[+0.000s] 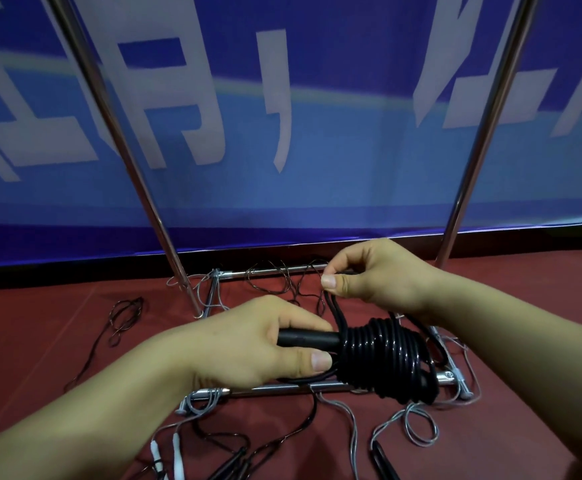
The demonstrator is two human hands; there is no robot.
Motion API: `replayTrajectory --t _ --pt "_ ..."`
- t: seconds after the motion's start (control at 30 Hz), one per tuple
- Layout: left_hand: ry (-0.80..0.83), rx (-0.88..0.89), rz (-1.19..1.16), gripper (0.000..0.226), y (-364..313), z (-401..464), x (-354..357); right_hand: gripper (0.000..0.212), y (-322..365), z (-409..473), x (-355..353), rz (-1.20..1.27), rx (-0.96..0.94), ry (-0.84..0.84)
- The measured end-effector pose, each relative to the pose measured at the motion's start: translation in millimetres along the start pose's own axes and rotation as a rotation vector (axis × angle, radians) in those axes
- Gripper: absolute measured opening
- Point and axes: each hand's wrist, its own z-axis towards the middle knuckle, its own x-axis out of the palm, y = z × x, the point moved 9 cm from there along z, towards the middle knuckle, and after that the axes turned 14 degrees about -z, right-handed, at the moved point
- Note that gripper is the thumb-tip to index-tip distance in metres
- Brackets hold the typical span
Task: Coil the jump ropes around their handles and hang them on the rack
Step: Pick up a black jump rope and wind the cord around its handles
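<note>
Rope (383, 358) coiled; rack (282, 388) base below, loose ropes (348, 424) around.

Left hand (248, 344) grips black handle (308, 339); right hand (372, 275) pinches rope (334, 306).

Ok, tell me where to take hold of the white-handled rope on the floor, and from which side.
Grip the white handles, not the cord. They lie side by side on the red floor at the bottom edge, near ends cut off by the frame, their thin grey cord trailing up toward the rack's base bar. Probably come from above with the left hand, once it frees the black handle.
</note>
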Motion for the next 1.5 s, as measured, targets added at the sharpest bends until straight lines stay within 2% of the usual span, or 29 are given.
replayTrajectory --t 0.1,0.2,0.3,0.37,0.43,0.5,0.57,0.67,0.8,1.23,1.5 --pt "0.003 0.043 -0.083 0.009 -3.0 0.7 -0.7 0.012 -1.6 -0.4 2.3 0.041 0.007 0.027" --pt "-0.071 0.097 -0.167 0.022 -5.3 1.3 -8.9 0.026 -5.3 -0.5 7.1 0.086 0.018 0.096" --pt "-0.165 0.175 -0.190 0.012 -9.8 2.3 -16.2 0.022 -10.3 -3.3 11.0 0.175 0.051 0.191" --pt "-0.271 0.199 -0.261 0.020 -10.0 1.8 -25.1 0.007 -17.4 -3.6 8.3 0.163 0.081 0.156" --pt "-0.412 0.211 -0.303 0.028 -8.5 -0.7 -37.5 0.023 -22.2 -4.8 6.2 0.033 0.123 0.091" --pt "-0.562 0.196 -0.296 0.027 -4.6 -5.0 -50.4 0.021 -10.3 -4.7 8.9 -0.068 0.086 0.062" --pt "-0.670 0.184 -0.334 0.027 0.6 -6.8 -58.6 0.021 -2.4 -5.3 13.7 0.011 0.096 0.062" --pt "-0.770 0.174 -0.390 0.016 5.6 -8.1 -64.4 0.035 6.2 -5.8 22.2 0.004 0.084 0.105" --pt "-0.876 0.167 -0.404 0.017 10.4 -13.9 -75.7 0.028 19.8 -7.8 33.0 -0.031 0.046 0.141" --pt "-1.041 0.086 -0.315 0.008 26.1 -21.9 -92.1 0.020 25.4 -13.6 36.4 -0.234 0.079 0.125" --pt "-1.016 -0.024 -0.125 0.008 28.4 -24.4 -94.6 0.041 18.7 -15.5 15.6 -0.323 0.127 -0.031"
